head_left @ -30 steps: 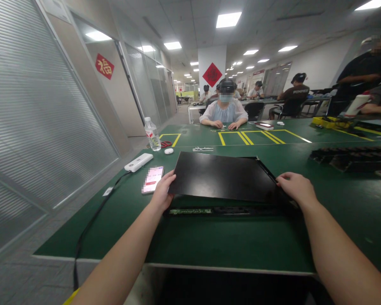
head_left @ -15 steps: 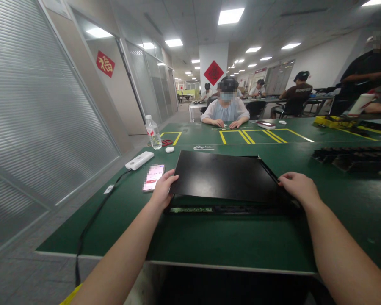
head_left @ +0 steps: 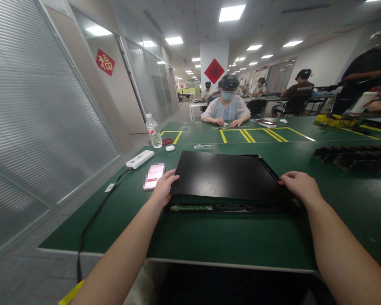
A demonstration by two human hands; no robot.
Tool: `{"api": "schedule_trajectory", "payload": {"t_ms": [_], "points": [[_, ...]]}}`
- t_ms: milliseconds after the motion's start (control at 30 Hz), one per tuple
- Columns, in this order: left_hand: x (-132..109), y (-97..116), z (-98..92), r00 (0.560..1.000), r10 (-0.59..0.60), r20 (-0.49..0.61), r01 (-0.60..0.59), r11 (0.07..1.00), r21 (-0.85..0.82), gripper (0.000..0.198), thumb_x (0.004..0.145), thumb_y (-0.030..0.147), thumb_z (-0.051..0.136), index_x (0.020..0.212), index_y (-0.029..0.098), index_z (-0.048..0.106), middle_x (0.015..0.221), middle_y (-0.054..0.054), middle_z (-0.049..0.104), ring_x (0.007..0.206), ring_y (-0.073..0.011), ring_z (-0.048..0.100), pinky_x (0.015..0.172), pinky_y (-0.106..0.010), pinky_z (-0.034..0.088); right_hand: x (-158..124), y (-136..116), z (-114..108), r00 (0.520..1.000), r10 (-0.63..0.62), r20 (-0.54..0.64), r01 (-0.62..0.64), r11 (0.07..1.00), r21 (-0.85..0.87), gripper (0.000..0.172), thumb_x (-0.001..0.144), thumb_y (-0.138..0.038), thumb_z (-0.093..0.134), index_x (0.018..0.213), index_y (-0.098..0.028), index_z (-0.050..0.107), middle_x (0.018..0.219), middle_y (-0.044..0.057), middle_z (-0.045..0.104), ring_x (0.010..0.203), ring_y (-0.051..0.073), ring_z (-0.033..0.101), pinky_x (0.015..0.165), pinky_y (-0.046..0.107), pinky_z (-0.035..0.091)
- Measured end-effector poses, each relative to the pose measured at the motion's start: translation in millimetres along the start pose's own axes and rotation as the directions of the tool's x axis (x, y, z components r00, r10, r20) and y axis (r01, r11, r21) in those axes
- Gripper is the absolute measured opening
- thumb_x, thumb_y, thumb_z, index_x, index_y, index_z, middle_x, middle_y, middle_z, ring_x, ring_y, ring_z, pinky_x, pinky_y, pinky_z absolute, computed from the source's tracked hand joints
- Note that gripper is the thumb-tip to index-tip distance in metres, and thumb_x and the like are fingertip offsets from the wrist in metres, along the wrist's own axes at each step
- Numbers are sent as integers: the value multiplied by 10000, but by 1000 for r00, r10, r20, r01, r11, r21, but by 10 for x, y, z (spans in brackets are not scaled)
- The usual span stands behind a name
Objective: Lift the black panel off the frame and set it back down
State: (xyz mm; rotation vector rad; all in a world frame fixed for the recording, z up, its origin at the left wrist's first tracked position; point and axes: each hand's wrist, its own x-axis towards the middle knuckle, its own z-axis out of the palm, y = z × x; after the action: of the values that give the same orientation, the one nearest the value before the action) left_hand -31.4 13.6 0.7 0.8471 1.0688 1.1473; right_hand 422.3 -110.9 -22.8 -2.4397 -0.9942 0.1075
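A dark, flat screen panel [head_left: 222,176] lies tilted over a black frame [head_left: 241,208] on the green table. My left hand [head_left: 165,186] pinches the panel's left edge, thumb on top and fingers beneath. At the opposite side, my right hand [head_left: 300,184] is closed on the frame's right edge, close to the panel's right end; some of its fingers are hidden. A green circuit board strip [head_left: 192,208] shows along the frame's near side, below the panel's raised front edge. The panel covers most of the frame's inside.
Left of the panel lie a phone [head_left: 154,176], a white power strip [head_left: 140,159] with a black cable, and a water bottle [head_left: 153,131]. Thin pale pieces [head_left: 204,146] lie beyond it. Stacked black parts [head_left: 352,156] stand right. A person [head_left: 227,110] sits opposite.
The panel's near edge sits very slightly higher or differently tilted, showing a little more of the frame's front. Both hands keep their grips; the view has shifted slightly.
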Motion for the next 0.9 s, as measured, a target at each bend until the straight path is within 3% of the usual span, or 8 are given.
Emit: {"api": "schedule_trajectory", "payload": {"t_ms": [233, 467, 567, 700, 800, 900], "points": [[15, -9, -17, 1000, -17, -5, 17, 999, 50, 406, 747, 52, 702, 1139, 145, 754, 848, -67, 813, 738, -218, 776, 608, -273, 590, 28, 20, 4, 1000, 3, -2, -3, 1000, 10, 160, 763, -369, 655, 753, -271, 780, 808, 89, 767, 712, 274, 666, 621, 372, 475], [108, 2, -143, 992, 110, 60, -121, 971, 207, 341, 663, 126, 815, 1001, 165, 800, 1030, -92, 832, 1025, -275, 776, 958, -389, 602, 3, 0, -9, 1000, 7, -7, -7, 999, 38, 159, 745, -356, 649, 729, -262, 777, 792, 88, 772, 677, 248, 651, 590, 347, 451], [130, -8, -199, 976, 201, 84, -218, 893, 394, 312, 664, 186, 808, 976, 183, 817, 1087, -101, 824, 1133, -329, 743, 1068, -469, 550, -5, -7, -18, 1000, 16, 2, -16, 999, 36, 164, 747, -348, 645, 735, -260, 783, 816, 85, 780, 676, 239, 646, 590, 342, 445], [180, -53, -260, 929, 318, 189, -365, 703, 611, 223, 675, 256, 771, 885, 196, 818, 1178, -104, 793, 1277, -360, 664, 1147, -472, 488, 7, 8, -16, 1000, 15, -4, -15, 999, 34, 165, 746, -361, 654, 746, -258, 784, 789, 79, 774, 651, 234, 635, 590, 344, 451], [243, -105, -290, 922, 299, 244, -383, 627, 679, 197, 670, 290, 758, 840, 198, 797, 1216, -109, 761, 1276, -358, 655, 1110, -458, 521, 15, 17, -18, 1000, 13, 6, -13, 999, 31, 164, 757, -363, 645, 743, -266, 778, 801, 79, 774, 687, 250, 654, 616, 359, 469], [298, -155, -312, 934, 286, 214, -344, 556, 757, 228, 664, 285, 761, 860, 172, 786, 1418, -167, 646, 1325, -375, 626, 1123, -463, 513, 4, -1, -39, 999, 34, 17, -35, 999, 31, 153, 770, -354, 637, 714, -282, 760, 841, 85, 781, 769, 281, 683, 655, 377, 485]]}}
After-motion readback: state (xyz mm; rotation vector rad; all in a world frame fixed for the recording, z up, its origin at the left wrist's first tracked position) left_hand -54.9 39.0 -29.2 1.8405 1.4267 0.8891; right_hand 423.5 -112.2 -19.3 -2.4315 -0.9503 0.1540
